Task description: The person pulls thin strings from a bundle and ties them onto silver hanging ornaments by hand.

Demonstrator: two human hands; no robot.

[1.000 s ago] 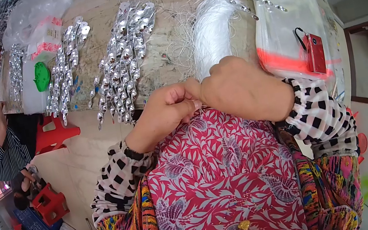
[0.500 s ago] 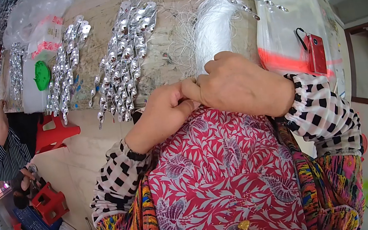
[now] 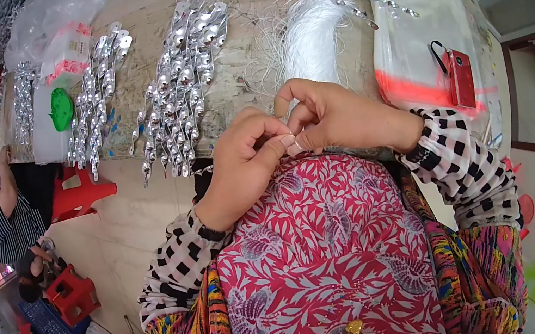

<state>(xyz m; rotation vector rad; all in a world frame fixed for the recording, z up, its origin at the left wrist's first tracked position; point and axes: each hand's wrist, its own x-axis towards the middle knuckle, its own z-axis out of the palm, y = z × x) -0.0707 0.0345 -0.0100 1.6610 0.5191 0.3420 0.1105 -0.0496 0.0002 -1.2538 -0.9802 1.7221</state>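
My left hand (image 3: 245,162) is closed in a pinch, thumb against index finger, at the table's front edge. A thin white thread (image 3: 290,136) shows between its fingertips and those of my right hand (image 3: 345,117). The right hand is pinched too, its thumb and finger touching the left fingertips, with its index finger arched above. Just beyond the hands lies a bundle of white thread (image 3: 310,41), loose strands curling at its left. Twisted silver strips (image 3: 178,86) lie left of the bundle on the worn table (image 3: 242,21).
More silver strips (image 3: 98,89) lie at the left, near a green object (image 3: 61,109) and a red-white box (image 3: 67,55). Plastic bags (image 3: 413,19) with a red device (image 3: 458,77) lie at the right. A person in stripes (image 3: 4,226) is at the far left, by red stools (image 3: 72,294).
My hands have turned and their fingertips now show, with thread between them. The right hand's knuckles have opened out from their earlier tight fold. The strips and bags have stayed put.
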